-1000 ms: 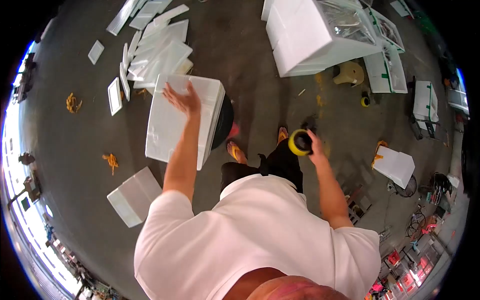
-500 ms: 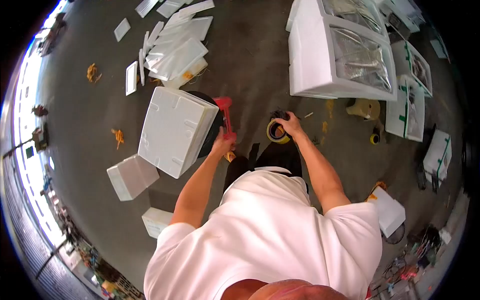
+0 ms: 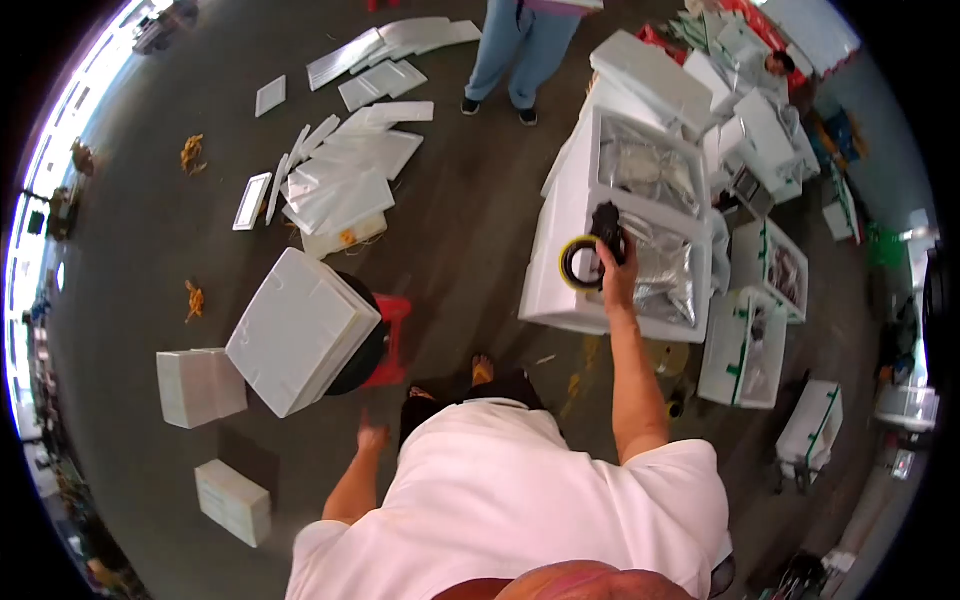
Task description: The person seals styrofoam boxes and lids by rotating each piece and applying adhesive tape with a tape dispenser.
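Observation:
My right hand is closed on a black tape dispenser with a roll of yellow-edged tape. I hold it above a white foam box whose open top shows silvery plastic film. Down at the left, my left hand hangs free, slightly blurred, with a finger stretched out and nothing seen in it. Just beyond that hand is a red stool with a round black top. A stack of white foam lids lies tilted on the stool.
Loose foam lids are spread over the floor ahead. Two foam blocks stand at the left. Green-taped boxes line the right. A person in blue jeans stands ahead; another person is among boxes at far right.
My left hand has let go of the red stool and drawn back. My right hand has carried the tape dispenser up from near my legs to over the foam box. My view has shifted forward.

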